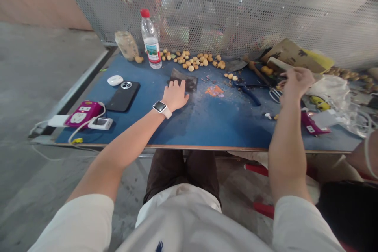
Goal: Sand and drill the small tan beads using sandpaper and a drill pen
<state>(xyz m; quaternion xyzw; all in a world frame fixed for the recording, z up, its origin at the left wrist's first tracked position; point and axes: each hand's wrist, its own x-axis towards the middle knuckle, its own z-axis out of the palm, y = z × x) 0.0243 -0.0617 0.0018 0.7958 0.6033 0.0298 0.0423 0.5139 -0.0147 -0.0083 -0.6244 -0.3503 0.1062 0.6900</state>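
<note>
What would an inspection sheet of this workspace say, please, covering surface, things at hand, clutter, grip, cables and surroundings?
Surface: blue tabletop, dusty with fine bits around orange scraps.
Things at hand: dark block under the left hand; pale elongated object at the right hand.
Clutter: bottle, phone, row of small round yellowish pieces, blue-handled tool, clear plastic bag.
Grip: left fingers spread on the block; right fingers bent, hold unclear.
Cables: white cable lies by the purple power strip at left.
Surroundings: perforated panel behind; concrete floor; another person's arm at right.
</note>
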